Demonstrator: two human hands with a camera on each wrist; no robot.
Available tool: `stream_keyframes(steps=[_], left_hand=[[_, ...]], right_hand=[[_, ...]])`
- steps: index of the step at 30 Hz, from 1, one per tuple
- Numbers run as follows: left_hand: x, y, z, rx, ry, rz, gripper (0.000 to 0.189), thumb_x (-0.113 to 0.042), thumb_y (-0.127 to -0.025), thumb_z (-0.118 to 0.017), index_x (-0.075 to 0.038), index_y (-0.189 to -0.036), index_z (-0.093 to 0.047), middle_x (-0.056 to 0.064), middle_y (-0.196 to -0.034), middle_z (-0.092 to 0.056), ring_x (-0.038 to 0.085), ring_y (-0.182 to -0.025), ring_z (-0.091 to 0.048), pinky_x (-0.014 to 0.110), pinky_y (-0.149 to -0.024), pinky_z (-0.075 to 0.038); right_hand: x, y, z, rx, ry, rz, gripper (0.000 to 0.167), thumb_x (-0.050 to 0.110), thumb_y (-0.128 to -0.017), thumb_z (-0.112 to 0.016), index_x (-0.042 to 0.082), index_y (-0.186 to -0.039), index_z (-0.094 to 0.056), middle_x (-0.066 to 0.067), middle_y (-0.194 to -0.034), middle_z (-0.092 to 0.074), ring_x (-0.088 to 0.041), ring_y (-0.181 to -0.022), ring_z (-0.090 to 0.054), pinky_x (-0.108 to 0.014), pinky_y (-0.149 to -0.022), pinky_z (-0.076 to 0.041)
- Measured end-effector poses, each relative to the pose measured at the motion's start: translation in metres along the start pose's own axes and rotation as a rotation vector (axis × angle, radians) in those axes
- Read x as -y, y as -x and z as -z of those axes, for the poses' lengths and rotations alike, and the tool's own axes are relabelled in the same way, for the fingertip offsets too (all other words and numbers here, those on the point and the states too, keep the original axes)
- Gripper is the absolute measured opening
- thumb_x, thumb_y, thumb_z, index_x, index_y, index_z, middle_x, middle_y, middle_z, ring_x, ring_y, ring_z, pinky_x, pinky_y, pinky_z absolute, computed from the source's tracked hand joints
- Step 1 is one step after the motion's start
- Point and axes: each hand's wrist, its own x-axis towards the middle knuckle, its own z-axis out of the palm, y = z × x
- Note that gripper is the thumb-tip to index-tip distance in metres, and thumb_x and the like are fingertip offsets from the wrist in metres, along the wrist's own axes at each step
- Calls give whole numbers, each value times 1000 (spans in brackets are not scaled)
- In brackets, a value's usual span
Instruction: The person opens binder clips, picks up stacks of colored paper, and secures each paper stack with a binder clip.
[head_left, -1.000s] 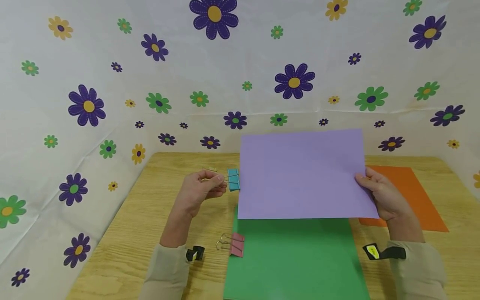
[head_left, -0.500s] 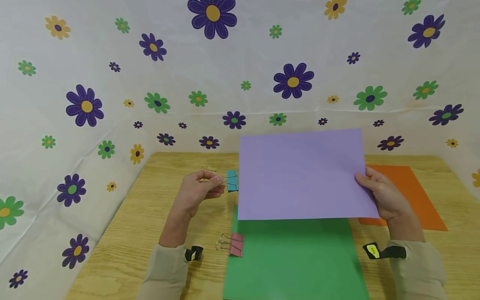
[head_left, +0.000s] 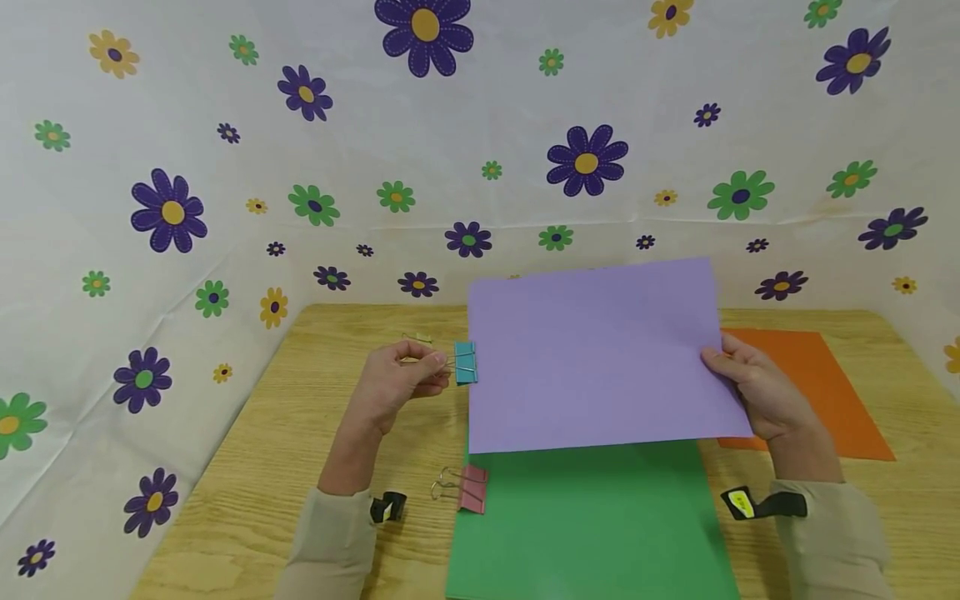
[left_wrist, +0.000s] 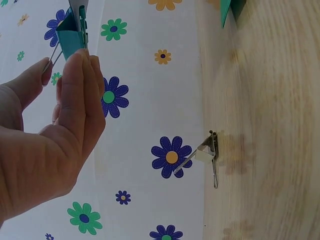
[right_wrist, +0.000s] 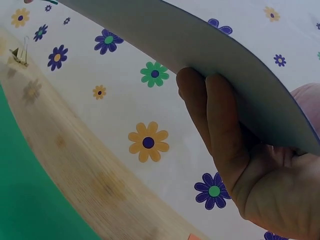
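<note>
A blue binder clip (head_left: 465,363) is pinched by its wire handles between the thumb and fingers of my left hand (head_left: 401,375). Its mouth meets the left edge of a purple sheet of paper (head_left: 592,358); in the left wrist view the edge of the sheet sits between the lips of the clip (left_wrist: 71,42). My right hand (head_left: 757,387) grips the sheet's right edge, thumb on the front and fingers (right_wrist: 220,115) behind. The sheet is held tilted above a green sheet (head_left: 592,517), covering its far part.
A pink binder clip (head_left: 472,489) sits at the green sheet's left edge. An orange sheet (head_left: 817,392) lies on the wooden table (head_left: 285,433) at right. Behind my left hand stands a yellowish binder clip (left_wrist: 206,154). A flowered cloth (head_left: 360,150) hangs behind the table.
My right hand has brought the purple sheet a little leftward, its left edge now meeting the blue binder clip. Just before, a small gap showed between them. My left hand stays nearly still.
</note>
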Motion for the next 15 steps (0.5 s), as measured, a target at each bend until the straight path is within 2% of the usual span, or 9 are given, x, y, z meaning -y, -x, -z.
stream_keyframes(steps=[9, 15], left_hand=[[0, 0, -2, 13, -10, -6, 22, -10, -97, -64, 9, -106, -59, 12, -87, -73, 13, -72, -71, 26, -71, -59], [1, 0, -3, 22, -15, -13, 21, -10, -97, -64, 9, -105, -58, 9, -85, -73, 13, -73, -71, 26, -71, -59]], right_hand=[[-2, -1, -2, 23, -9, -1, 29, 16, -108, -38, 24, -132, -54, -3, -105, -74, -21, -86, -74, -38, -70, -60], [-1, -2, -5, 39, -21, 9, 31, 14, -109, -37, 23, -131, -56, -4, -106, -74, -21, -87, -74, -37, -70, -59]])
